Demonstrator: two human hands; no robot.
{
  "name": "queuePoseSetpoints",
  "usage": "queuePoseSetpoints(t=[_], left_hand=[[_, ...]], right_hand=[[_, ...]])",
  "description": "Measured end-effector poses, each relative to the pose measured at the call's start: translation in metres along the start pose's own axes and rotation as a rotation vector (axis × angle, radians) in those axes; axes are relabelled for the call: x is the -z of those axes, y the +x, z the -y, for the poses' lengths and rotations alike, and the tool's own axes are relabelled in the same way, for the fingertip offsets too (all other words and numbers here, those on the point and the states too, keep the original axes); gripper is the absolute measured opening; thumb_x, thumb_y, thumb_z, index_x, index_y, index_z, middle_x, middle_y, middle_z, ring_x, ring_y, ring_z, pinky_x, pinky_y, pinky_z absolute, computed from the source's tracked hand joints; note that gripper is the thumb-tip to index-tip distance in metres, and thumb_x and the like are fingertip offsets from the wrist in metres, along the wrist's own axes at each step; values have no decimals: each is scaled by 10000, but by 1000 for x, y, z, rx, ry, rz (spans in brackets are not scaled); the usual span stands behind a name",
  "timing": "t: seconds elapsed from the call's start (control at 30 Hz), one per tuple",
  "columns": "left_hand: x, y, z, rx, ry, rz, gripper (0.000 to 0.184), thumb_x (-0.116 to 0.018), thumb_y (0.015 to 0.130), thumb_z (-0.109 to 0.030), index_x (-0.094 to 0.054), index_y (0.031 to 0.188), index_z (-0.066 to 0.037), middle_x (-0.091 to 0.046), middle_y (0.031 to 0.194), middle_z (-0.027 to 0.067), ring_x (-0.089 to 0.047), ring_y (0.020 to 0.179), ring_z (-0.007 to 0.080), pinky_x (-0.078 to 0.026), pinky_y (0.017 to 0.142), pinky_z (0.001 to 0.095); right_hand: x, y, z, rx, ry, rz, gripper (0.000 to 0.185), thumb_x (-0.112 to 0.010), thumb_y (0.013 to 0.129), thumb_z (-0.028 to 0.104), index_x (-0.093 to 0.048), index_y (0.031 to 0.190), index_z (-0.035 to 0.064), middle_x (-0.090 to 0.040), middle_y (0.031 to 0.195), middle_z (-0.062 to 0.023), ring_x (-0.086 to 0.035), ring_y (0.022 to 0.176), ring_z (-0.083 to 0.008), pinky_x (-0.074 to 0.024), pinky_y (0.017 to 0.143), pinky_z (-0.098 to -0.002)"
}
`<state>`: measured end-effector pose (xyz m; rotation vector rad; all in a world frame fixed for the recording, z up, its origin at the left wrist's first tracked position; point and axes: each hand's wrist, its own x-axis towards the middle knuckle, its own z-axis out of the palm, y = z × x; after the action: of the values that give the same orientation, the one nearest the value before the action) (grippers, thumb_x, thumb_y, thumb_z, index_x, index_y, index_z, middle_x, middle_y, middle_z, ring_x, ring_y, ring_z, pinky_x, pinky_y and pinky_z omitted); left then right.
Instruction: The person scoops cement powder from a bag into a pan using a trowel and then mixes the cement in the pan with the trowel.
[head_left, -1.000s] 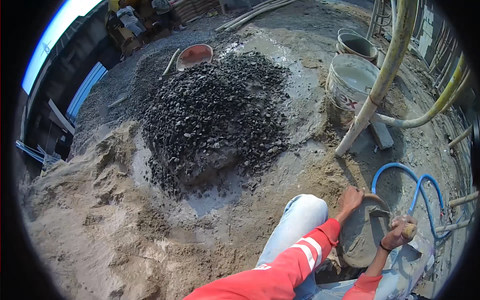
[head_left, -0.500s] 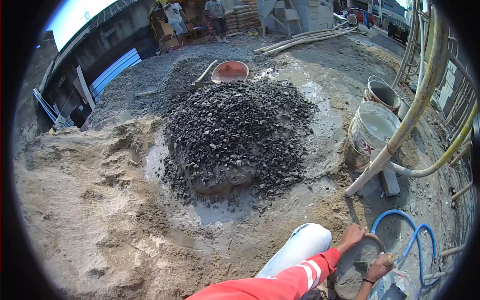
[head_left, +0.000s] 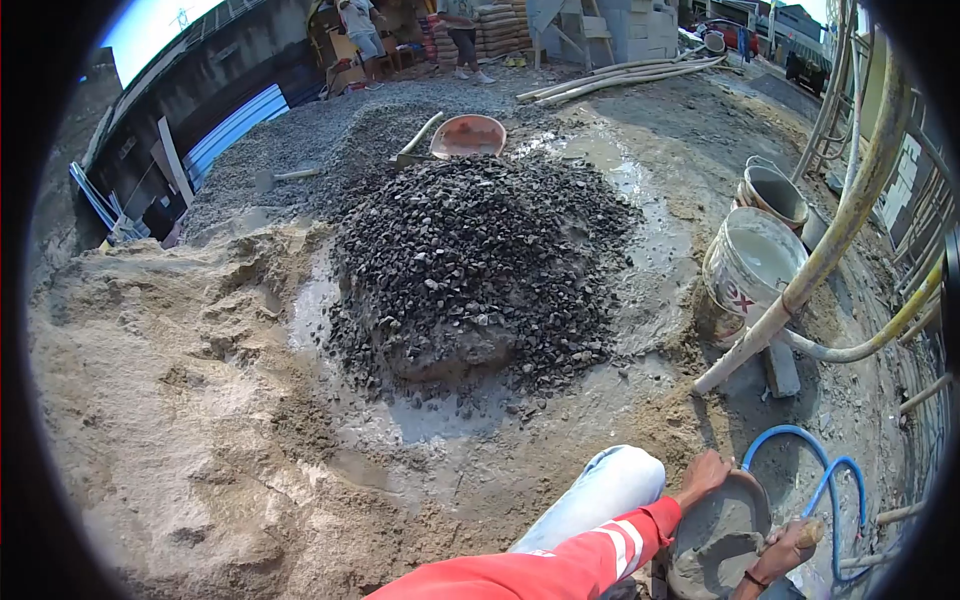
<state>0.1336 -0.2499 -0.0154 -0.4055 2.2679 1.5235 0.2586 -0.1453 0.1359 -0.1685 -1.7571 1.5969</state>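
Observation:
At the lower right, my left hand [head_left: 708, 470] grips the far rim of a round basin [head_left: 757, 488] that holds wet grey mortar [head_left: 712, 560]. A red sleeve with pale stripes covers that arm. My right hand [head_left: 785, 552] is closed around the wooden handle [head_left: 812, 531] of a trowel, on the basin's right side. The trowel's blade is hard to make out against the mortar. A blue hose [head_left: 835, 466] loops on the ground just beyond the basin.
A heap of dark gravel [head_left: 480, 270] fills the middle, with sand [head_left: 170, 400] on the left. A water-filled bucket [head_left: 757, 255], another bucket [head_left: 775, 195] and a slanting pole [head_left: 820, 290] stand right. Behind are a wheelbarrow [head_left: 468, 135] and two people [head_left: 462, 35].
My right hand and the trowel handle have shifted right and slightly up. Mortar in the basin has been moved about. My left hand stays on the rim; a person behind has stepped right.

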Motion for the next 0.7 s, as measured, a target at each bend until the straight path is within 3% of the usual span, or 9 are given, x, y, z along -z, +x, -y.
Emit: queuePoseSetpoints(t=[0.1,0.2,0.27,0.33,0.37,0.53,0.6,0.67,0.7], left_hand=[[6,-4,-7,11,0,21,535,-574,855,-489,-679,977,21,-658,1031,279,-637,979,436,-495,825,519],[16,-13,-12,8,-10,48,538,-574,854,-481,-672,987,31,-655,1030,287,-635,981,440,-498,819,516],[18,-16,-13,13,-37,49,529,-574,852,-476,-678,974,28,-658,1009,289,-637,972,443,-499,815,515],[16,-15,-12,12,-57,1,521,-574,850,-471,-681,958,28,-658,995,291,-639,965,442,-499,815,515],[13,-14,-10,23,-66,-31,514,-575,848,-466,-684,942,27,-659,982,293,-641,957,441,-499,814,516],[16,-11,-9,12,-54,48,468,-569,860,-415,-682,995,19,-649,1021,301,-629,985,456,-498,833,527],[16,-9,-11,11,-65,55,469,-568,860,-411,-679,1002,22,-648,1029,301,-626,994,457,-496,840,529],[11,-9,-8,9,-73,37,472,-565,863,-408,-674,1008,28,-644,1042,304,-622,1002,460,-490,848,532],[10,-8,-8,3,-73,28,472,-565,863,-408,-674,1008,28,-644,1042,304,-622,1002,460,-490,848,532]], right_hand=[[29,44,-11,58,90,-148,64,-524,917,36,-490,864,43,-451,648,4,-409,489,-71,-324,427,-216],[25,43,-51,32,83,-75,88,-530,917,30,-485,843,45,-460,653,-1,-426,500,-78,-337,441,-218],[27,25,-112,-171,-18,-87,65,-547,904,32,-500,862,49,-471,643,-9,-417,460,-77,-325,421,-218],[18,10,-107,-371,-130,-80,57,-548,899,30,-503,875,55,-466,623,-8,-417,448,-74,-321,418,-208],[13,14,-100,-371,-125,-66,57,-548,899,30,-503,875,55,-466,623,-8,-417,448,-74,-321,418,-208],[20,12,-39,-193,45,-152,77,-543,885,3,-494,866,58,-459,609,-7,-419,438,-72,-316,366,-218],[15,-13,-50,-67,106,-49,70,-535,884,-6,-492,876,49,-459,610,-7,-411,425,-77,-307,344,-230],[7,-39,-62,-395,-113,-120,52,-529,893,2,-493,891,38,-455,603,-7,-404,416,-79,-303,349,-224],[18,-38,-80,-351,-113,-76,52,-530,896,8,-488,906,37,-449,593,-9,-401,410,-78,-298,348,-219]])
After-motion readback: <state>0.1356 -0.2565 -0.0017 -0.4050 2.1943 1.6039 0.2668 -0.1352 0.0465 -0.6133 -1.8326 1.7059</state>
